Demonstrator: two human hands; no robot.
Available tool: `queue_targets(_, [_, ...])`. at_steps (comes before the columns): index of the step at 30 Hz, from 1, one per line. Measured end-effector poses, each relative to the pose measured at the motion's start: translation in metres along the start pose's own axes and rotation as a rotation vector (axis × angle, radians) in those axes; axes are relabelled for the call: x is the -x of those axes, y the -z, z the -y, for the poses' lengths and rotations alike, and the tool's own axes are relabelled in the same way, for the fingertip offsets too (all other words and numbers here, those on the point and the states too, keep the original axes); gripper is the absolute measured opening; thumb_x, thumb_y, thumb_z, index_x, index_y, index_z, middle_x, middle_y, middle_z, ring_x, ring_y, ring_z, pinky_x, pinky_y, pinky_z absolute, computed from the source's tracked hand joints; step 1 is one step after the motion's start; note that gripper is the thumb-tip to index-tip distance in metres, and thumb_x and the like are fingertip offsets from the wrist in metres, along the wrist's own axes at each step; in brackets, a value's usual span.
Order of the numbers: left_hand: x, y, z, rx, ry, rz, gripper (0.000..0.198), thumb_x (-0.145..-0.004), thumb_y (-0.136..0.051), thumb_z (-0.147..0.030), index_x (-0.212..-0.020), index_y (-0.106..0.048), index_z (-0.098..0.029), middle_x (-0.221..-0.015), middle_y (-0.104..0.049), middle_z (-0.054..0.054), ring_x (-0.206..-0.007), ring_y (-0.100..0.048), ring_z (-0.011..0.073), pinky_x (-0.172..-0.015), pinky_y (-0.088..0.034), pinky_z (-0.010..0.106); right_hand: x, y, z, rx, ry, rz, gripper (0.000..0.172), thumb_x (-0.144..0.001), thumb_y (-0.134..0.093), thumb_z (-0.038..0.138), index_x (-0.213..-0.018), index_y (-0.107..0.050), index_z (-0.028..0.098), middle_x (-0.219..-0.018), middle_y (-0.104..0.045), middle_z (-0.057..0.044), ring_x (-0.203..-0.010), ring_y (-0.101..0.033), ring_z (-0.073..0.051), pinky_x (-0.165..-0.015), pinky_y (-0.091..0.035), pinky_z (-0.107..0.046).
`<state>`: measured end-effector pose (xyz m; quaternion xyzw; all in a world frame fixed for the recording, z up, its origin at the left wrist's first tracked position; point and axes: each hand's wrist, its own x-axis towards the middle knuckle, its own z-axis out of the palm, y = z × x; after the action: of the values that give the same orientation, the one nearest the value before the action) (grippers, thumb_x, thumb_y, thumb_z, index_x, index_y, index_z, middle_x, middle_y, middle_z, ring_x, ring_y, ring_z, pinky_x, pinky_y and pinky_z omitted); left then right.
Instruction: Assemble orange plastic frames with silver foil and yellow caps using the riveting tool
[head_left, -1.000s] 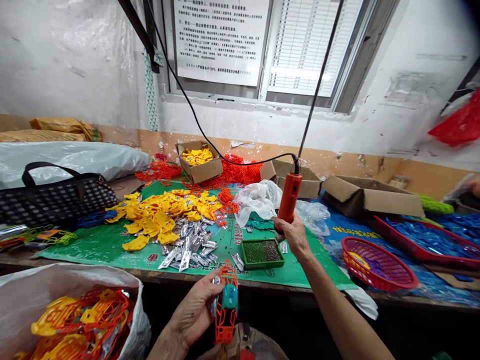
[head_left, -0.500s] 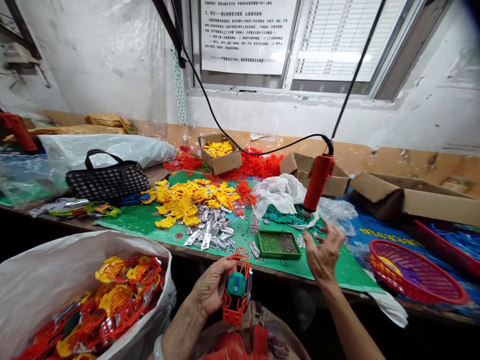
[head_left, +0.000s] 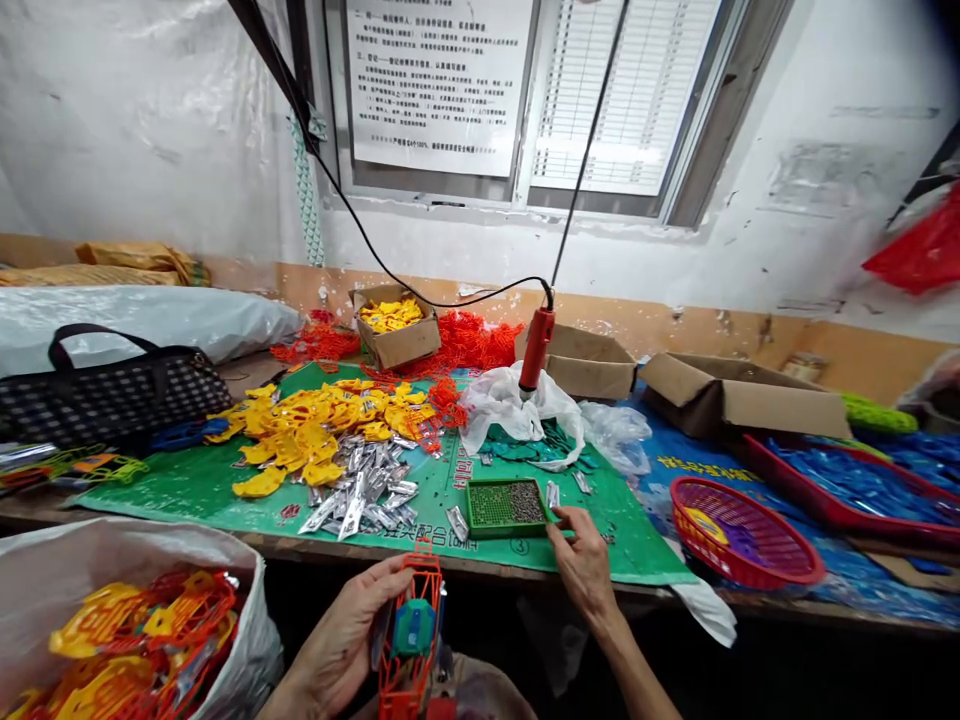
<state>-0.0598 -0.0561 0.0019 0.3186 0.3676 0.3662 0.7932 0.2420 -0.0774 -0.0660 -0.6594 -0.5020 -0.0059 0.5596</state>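
Observation:
My left hand [head_left: 352, 625] is closed around the side of an orange openwork plastic frame [head_left: 403, 685], held low in front of me. A teal plastic block [head_left: 414, 628] sits in the middle of that frame. My right hand [head_left: 583, 565] reaches to the right end of a small green tray [head_left: 471, 520], thumb and index finger apart at its edge; whether they touch it I cannot tell. Small dark metal pieces, likely screws, fill the tray's right part. Behind it, a red electric screwdriver [head_left: 538, 350] hangs from a cord above a white plastic bag [head_left: 491, 395].
Yellow plastic parts [head_left: 300, 440] and silver strips [head_left: 364, 490] lie heaped on the green mat. At lower left stands a white sack [head_left: 251, 610] of orange and yellow pieces. Rightward are a red basket [head_left: 780, 580], a red tray [head_left: 787, 490] of blue parts and an open cardboard box [head_left: 784, 410].
My right hand has come down from near the screwdriver to the green tray's right end. The screwdriver hangs farther from the hand. The view has turned rightward; my left hand keeps its hold.

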Motion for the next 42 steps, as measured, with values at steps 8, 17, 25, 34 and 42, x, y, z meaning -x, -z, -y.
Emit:
queue_targets(8, [-0.006,-0.005,-0.008,-0.003,0.064,-0.078,0.033,-0.062,-0.086,-0.021,-0.090,-0.074,-0.011,-0.075,-0.076,0.006,-0.059,-0.069,0.0165,-0.054,-0.056,0.024,-0.006,-0.008,-0.001,0.014,-0.006,0.026,0.018,-0.086,-0.055,0.030,-0.093,-0.068,0.021,-0.093,-0.066,-0.008,-0.083,-0.065,-0.021,-0.065,-0.055,-0.031])
queue_targets(17, [-0.027,-0.013,-0.002,0.091,0.111,-0.060,0.025,-0.069,-0.076,-0.014,-0.093,-0.071,-0.011,-0.072,-0.073,0.005,-0.056,-0.068,0.0171,-0.055,-0.057,0.028,0.003,-0.006,-0.006,0.093,0.018,-0.047,0.019,-0.089,-0.054,0.033,-0.095,-0.067,0.021,-0.094,-0.067,-0.008,-0.083,-0.066,-0.021,-0.069,-0.056,-0.035])
queue_targets(25, [-0.039,-0.008,-0.008,0.165,0.112,0.044,0.022,-0.069,-0.071,-0.012,-0.091,-0.070,-0.009,-0.072,-0.072,0.005,-0.059,-0.066,0.0144,-0.059,-0.053,0.024,-0.002,-0.008,0.010,0.162,0.220,-0.030,0.019,-0.088,-0.057,0.031,-0.100,-0.069,0.023,-0.098,-0.067,-0.010,-0.094,-0.064,-0.026,-0.084,-0.054,-0.044])
queue_targets(34, [-0.042,0.006,-0.006,0.327,0.056,-0.020,0.019,-0.072,-0.071,-0.015,-0.089,-0.069,-0.009,-0.072,-0.069,0.004,-0.058,-0.063,0.0124,-0.058,-0.051,0.023,-0.004,-0.024,0.017,0.201,0.469,0.005,0.017,-0.088,-0.059,0.021,-0.102,-0.067,0.024,-0.094,-0.066,-0.008,-0.090,-0.062,-0.025,-0.082,-0.053,-0.045])
queue_targets(42, [-0.038,0.005,-0.002,0.382,-0.006,-0.098,0.019,-0.069,-0.071,-0.013,-0.086,-0.070,-0.008,-0.068,-0.070,0.005,-0.055,-0.064,0.0135,-0.056,-0.052,0.024,-0.005,-0.024,0.009,0.278,0.654,0.026,0.018,-0.091,-0.055,0.022,-0.107,-0.063,0.024,-0.096,-0.064,-0.010,-0.088,-0.062,-0.026,-0.077,-0.053,-0.043])
